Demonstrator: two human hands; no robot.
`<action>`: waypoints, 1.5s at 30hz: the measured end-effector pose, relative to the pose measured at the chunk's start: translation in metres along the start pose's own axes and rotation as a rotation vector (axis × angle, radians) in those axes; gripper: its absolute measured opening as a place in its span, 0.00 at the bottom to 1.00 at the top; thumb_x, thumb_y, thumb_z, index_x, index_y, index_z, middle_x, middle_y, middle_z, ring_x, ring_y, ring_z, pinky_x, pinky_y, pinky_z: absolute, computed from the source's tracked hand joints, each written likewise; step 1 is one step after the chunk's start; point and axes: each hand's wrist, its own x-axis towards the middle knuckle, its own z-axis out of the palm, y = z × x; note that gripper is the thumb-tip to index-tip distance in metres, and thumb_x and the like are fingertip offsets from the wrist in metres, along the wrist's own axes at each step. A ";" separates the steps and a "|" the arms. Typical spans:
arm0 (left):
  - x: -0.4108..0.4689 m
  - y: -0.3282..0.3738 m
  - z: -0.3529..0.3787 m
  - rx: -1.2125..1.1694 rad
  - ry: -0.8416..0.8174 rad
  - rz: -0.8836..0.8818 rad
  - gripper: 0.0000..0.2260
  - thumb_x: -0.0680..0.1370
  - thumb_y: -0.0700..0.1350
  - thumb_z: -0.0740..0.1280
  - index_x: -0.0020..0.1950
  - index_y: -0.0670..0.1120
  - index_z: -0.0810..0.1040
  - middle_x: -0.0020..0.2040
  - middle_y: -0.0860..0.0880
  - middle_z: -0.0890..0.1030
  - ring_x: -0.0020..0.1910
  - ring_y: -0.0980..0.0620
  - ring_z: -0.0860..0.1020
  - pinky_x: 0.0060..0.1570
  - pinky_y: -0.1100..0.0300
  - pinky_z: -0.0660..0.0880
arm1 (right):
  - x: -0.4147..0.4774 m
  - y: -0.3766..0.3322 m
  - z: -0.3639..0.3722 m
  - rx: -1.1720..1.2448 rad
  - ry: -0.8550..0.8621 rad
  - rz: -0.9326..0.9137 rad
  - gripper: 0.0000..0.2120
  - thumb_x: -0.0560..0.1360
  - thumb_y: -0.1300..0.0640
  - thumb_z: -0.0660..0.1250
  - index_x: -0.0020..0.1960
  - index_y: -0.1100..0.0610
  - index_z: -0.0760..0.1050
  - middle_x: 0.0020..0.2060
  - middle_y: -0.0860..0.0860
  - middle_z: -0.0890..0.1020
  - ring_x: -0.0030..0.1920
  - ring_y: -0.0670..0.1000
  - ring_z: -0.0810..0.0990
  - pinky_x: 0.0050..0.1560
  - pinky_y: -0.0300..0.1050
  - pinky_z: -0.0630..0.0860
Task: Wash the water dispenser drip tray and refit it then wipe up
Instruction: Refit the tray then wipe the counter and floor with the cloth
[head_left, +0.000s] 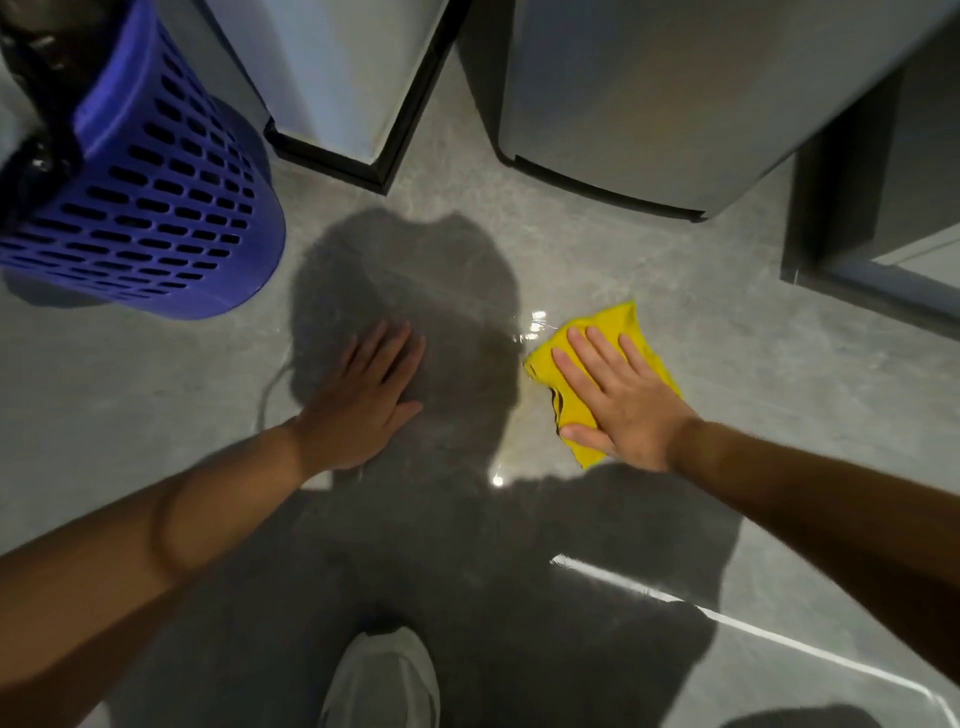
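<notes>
A yellow cloth lies crumpled on the grey tiled floor. My right hand presses flat on top of it, fingers spread, thumb at the cloth's near edge. A small wet, shiny patch glints on the floor just left of the cloth. My left hand rests palm-down on the bare floor, fingers apart, holding nothing. The base of a white appliance with a black plinth stands at the back. No drip tray is in view.
A blue perforated basket with a dark bag in it stands at the left. A grey appliance base sits at the back right, a dark cabinet corner further right. My light shoe is at the bottom.
</notes>
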 end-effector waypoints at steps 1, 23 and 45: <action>0.000 0.000 0.000 0.001 0.000 0.001 0.35 0.81 0.60 0.49 0.83 0.41 0.55 0.84 0.38 0.56 0.82 0.35 0.53 0.78 0.38 0.53 | -0.016 -0.013 0.006 0.008 0.021 0.058 0.42 0.80 0.29 0.48 0.82 0.59 0.59 0.80 0.63 0.61 0.80 0.66 0.59 0.75 0.69 0.63; -0.025 -0.027 -0.029 -0.247 0.047 -0.066 0.24 0.82 0.48 0.68 0.77 0.42 0.71 0.80 0.43 0.68 0.79 0.42 0.64 0.79 0.49 0.57 | 0.117 -0.022 -0.040 0.366 -0.003 0.518 0.44 0.80 0.30 0.49 0.84 0.55 0.41 0.83 0.60 0.43 0.83 0.62 0.42 0.79 0.67 0.43; -0.070 -0.040 -0.004 -0.148 -0.027 -0.142 0.49 0.73 0.71 0.65 0.83 0.40 0.58 0.83 0.38 0.56 0.82 0.36 0.53 0.80 0.41 0.54 | 0.057 -0.087 -0.027 0.366 -0.043 0.524 0.46 0.76 0.26 0.42 0.84 0.54 0.45 0.83 0.60 0.47 0.83 0.63 0.45 0.78 0.69 0.48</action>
